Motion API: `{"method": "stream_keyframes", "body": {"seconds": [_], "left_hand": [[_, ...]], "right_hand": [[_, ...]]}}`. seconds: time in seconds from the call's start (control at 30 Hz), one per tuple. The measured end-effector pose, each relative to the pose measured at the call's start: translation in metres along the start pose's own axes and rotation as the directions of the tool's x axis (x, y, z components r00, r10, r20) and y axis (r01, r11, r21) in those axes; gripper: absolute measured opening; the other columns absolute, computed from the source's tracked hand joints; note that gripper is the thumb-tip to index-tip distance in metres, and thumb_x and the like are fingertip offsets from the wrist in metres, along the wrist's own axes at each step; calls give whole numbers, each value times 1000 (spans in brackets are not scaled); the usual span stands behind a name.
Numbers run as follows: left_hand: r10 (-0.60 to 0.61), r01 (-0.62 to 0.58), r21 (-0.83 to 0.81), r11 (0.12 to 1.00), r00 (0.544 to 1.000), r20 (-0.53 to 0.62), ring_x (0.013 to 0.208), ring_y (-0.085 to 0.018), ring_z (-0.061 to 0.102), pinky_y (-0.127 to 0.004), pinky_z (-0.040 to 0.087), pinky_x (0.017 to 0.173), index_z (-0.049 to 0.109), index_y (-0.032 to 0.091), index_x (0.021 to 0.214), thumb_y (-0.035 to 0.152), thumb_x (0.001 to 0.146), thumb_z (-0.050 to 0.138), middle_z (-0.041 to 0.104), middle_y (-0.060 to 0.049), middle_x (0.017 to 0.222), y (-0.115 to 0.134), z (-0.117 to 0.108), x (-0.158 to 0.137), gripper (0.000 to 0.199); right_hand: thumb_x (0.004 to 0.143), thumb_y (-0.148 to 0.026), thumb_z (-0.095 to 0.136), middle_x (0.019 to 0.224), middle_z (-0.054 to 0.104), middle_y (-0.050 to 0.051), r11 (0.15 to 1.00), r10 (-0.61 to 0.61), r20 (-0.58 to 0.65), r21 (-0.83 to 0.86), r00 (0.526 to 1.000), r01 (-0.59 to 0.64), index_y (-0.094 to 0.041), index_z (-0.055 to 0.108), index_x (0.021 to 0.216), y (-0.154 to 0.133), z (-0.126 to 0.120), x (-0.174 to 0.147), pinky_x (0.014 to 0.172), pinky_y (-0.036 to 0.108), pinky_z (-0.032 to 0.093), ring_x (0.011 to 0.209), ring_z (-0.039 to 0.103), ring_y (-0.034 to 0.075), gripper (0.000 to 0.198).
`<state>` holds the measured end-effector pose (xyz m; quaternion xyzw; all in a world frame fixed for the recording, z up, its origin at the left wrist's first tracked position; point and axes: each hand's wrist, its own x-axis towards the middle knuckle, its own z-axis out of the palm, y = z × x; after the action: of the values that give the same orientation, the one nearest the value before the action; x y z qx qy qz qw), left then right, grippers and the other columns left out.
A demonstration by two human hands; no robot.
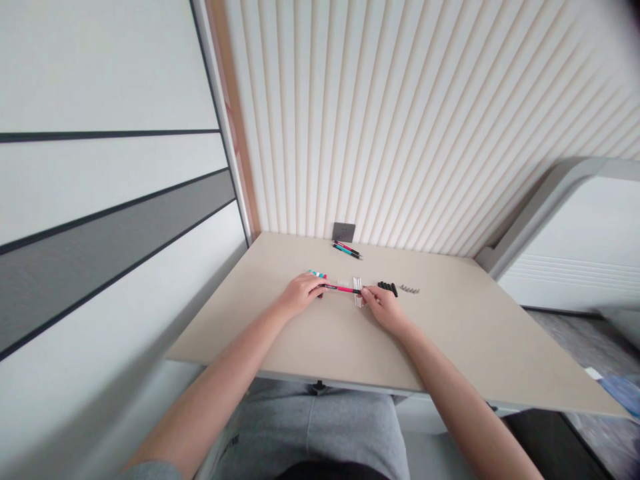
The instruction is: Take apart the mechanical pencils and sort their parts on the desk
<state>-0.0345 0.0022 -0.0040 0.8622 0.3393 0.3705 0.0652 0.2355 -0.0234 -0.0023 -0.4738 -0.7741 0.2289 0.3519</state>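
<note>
A red pen with black ends point(344, 289) lies level between my two hands, just over the table. My left hand point(301, 293) has its fingers closed round the pen's left end. At its right end, my right hand point(383, 305) pinches the black part. Under and beside my left hand are blue and red pen barrels point(318, 274), partly covered by the fingers. Thin white refills point(357, 283) lie behind and below the pen, near my right fingers. To the right of that hand sit several black grips point(389, 288) and a row of small springs point(410, 289).
Red and blue pens point(347, 250) lie at the back of the beige table point(300, 347), below a dark wall socket point(343, 232). A ribbed panel point(380, 120) rises behind the table, and a white cabinet point(110, 293) stands to the left.
</note>
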Motion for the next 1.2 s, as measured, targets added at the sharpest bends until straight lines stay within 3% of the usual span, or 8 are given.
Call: {"method": "stream_keyframes", "body": {"seconds": [0.27, 0.6, 0.8, 0.87, 0.97, 1.07, 1.2], "left_hand": [[2, -1, 51, 999, 1000, -14, 88, -19, 64, -35, 47, 86, 68, 21, 99, 31, 91, 58, 72, -4, 92, -2, 0, -1, 15], [92, -89, 96, 991, 995, -25, 81, -18, 64, -33, 49, 82, 69, 19, 97, 29, 91, 58, 71, -6, 87, -1, -2, 0, 16], [147, -138, 102, 985, 985, -89, 74, -16, 63, -31, 50, 76, 70, 17, 94, 30, 91, 58, 71, -6, 81, 0, -5, 1, 18], [171, -159, 105, 982, 978, -118, 73, -16, 63, -31, 50, 77, 69, 17, 95, 30, 91, 58, 71, -5, 81, 2, -6, 2, 17], [217, -201, 107, 974, 964, -156, 74, -15, 64, -31, 49, 78, 68, 18, 98, 28, 91, 58, 72, -4, 83, 4, -8, 2, 16], [246, -226, 126, 966, 954, -171, 75, -14, 64, -31, 49, 78, 68, 18, 99, 27, 91, 59, 72, -4, 84, 4, -8, 1, 16], [264, -243, 153, 958, 954, -140, 77, -14, 65, -31, 49, 79, 69, 18, 100, 25, 93, 56, 72, -4, 85, 4, -7, 0, 16]], "right_hand": [[96, -50, 33, 74, 67, 4, 999, -1, 18, 51, 1000, 0, -20, 63, 71, -2, 1, -3, 69, 29, 43, 71, 60, 19, 49], [95, -42, 45, 79, 66, 7, 947, -228, -102, -254, 968, 197, -22, 70, 88, 1, -4, -3, 75, 35, 42, 76, 56, 22, 33], [96, -42, 45, 80, 65, 8, 935, -286, -126, -253, 950, 248, -20, 69, 91, -2, -3, -5, 77, 35, 42, 79, 55, 22, 33], [96, -44, 43, 81, 65, 8, 962, -233, -143, -180, 962, 207, -19, 68, 89, -3, -2, -5, 75, 33, 42, 79, 56, 21, 35], [97, -47, 34, 72, 62, 4, 998, -36, -126, -52, 991, 30, -18, 65, 77, -3, 1, -7, 64, 28, 39, 67, 53, 17, 47], [97, -52, 28, 60, 55, 1, 991, 129, -55, 29, 990, -127, -17, 61, 67, -3, 2, -8, 55, 25, 34, 55, 47, 14, 57], [95, -54, 32, 55, 52, -1, 982, 178, 76, 45, 981, -182, -17, 63, 68, -1, 1, -6, 52, 24, 31, 51, 45, 13, 56]]}}
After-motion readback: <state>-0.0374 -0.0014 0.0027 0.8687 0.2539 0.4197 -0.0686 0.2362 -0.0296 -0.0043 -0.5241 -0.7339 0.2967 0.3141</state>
